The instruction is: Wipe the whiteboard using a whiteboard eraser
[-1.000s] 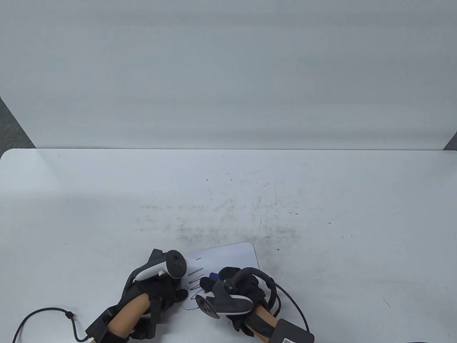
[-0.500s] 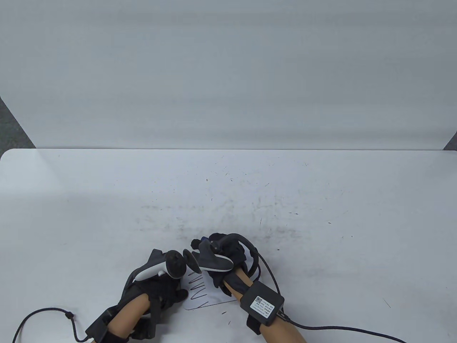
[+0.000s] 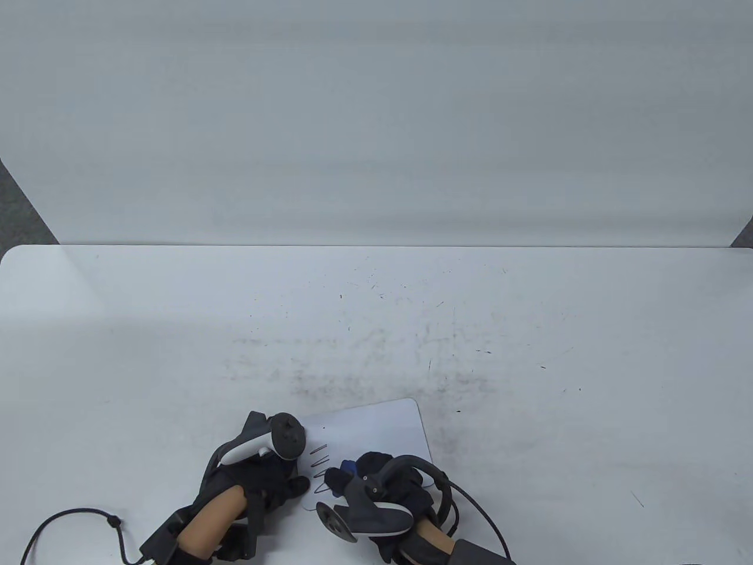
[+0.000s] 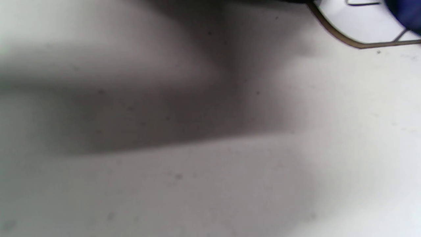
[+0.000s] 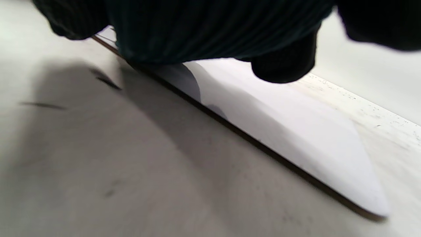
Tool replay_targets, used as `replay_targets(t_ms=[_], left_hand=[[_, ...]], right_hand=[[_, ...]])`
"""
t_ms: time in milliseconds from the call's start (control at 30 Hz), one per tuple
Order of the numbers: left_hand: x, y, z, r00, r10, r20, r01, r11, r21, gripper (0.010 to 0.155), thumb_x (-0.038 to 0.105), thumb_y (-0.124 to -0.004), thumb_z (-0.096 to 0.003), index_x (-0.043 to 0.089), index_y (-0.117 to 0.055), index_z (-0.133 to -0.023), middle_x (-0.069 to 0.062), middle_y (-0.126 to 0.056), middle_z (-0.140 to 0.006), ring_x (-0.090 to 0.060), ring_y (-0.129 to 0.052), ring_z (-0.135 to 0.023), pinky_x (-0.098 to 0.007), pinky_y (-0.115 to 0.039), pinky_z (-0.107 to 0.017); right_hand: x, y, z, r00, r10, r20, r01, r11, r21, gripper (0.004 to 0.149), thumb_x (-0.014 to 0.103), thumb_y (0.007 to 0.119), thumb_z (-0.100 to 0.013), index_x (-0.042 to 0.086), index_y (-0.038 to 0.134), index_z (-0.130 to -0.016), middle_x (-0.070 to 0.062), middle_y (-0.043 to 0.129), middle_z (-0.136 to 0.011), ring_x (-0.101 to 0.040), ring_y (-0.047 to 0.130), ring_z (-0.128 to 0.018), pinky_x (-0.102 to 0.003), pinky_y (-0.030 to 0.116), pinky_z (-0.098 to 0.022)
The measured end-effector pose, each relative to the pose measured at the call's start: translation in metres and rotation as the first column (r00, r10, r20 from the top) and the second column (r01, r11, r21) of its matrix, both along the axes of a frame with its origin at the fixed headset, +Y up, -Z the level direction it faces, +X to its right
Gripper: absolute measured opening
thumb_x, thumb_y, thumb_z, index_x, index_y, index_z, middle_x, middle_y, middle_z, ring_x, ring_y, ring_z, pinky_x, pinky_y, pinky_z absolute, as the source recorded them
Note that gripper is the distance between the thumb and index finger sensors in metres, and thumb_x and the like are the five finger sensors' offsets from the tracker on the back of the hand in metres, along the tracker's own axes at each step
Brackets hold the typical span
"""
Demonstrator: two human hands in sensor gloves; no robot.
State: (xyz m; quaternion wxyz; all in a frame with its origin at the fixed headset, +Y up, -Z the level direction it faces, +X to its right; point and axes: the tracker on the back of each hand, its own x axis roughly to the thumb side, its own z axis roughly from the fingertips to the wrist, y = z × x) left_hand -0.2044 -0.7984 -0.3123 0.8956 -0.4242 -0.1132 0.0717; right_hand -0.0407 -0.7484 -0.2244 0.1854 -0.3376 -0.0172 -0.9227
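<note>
Table view: whiteboard [image 3: 376,426] is lying flat on the tabletop [image 3: 529,329] near the front edge, small, white, rounded corners. Black zigzag marks [image 3: 318,465] are sitting along its left part; far half is looking bare. Eraser [image 3: 349,469] is showing only as a blue bit at the right hand's [image 3: 385,485] fingertips, just right of the marks. Right hand is gripping it, curled over the board's near-right area and pressing down. Left hand [image 3: 265,471] is resting on the board's left edge, apparently pinning it; whether its fingers are curled or flat, cannot tell. Right wrist view is showing gloved fingers [image 5: 283,65] over the board surface [image 5: 279,131], thin dark edge on the tabletop.

Step, as a judgement: mid-wipe, marks partly remaining. Next move is calling for a sweep leftward across the zigzag with steady pressure, while the left hand is bracing the board against sliding.
</note>
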Motion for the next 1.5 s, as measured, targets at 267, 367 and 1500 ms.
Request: replay_targets(t_ms=[267,367,1500], left_hand=[[-0.004,-0.002,0.0,0.999,0.043,-0.013,-0.044,0.999,-0.02,0.092,0.047,-0.054,-0.0454,0.024,0.023,-0.09,-0.015,0.035,-0.089,-0.047,0.033,-0.081,-0.065,0.012,-0.058],[-0.005,-0.002,0.0,0.999,0.043,-0.012,-0.043,0.999,-0.021,0.092,0.047,-0.054,-0.0454,0.024,0.023,-0.09,-0.015,0.035,-0.089,-0.047,0.033,-0.081,-0.065,0.012,-0.058],[-0.004,-0.002,0.0,1.0,0.026,-0.013,-0.026,0.999,-0.022,0.092,0.048,-0.053,-0.0449,0.024,0.023,-0.09,-0.014,0.035,-0.089,-0.046,0.033,-0.081,-0.064,0.012,-0.059]], right_hand=[[0.004,-0.001,-0.045,0.998,-0.046,0.032,0.047,0.998,-0.039,0.062,0.055,0.071,-0.032,0.043,0.054,-0.091,-0.023,0.078,-0.081,-0.038,0.09,-0.052,-0.048,0.084,-0.018],[-0.005,-0.001,-0.071,0.997,-0.052,0.058,0.053,0.998,-0.015,0.062,0.055,0.071,-0.032,0.043,0.054,-0.09,-0.023,0.079,-0.081,-0.038,0.09,-0.052,-0.047,0.084,-0.017],[-0.001,0.0,-0.025,0.997,-0.036,-0.064,0.032,0.998,-0.051,0.062,0.055,0.072,-0.031,0.044,0.055,-0.09,-0.022,0.078,-0.082,-0.038,0.09,-0.053,-0.047,0.083,-0.018]])
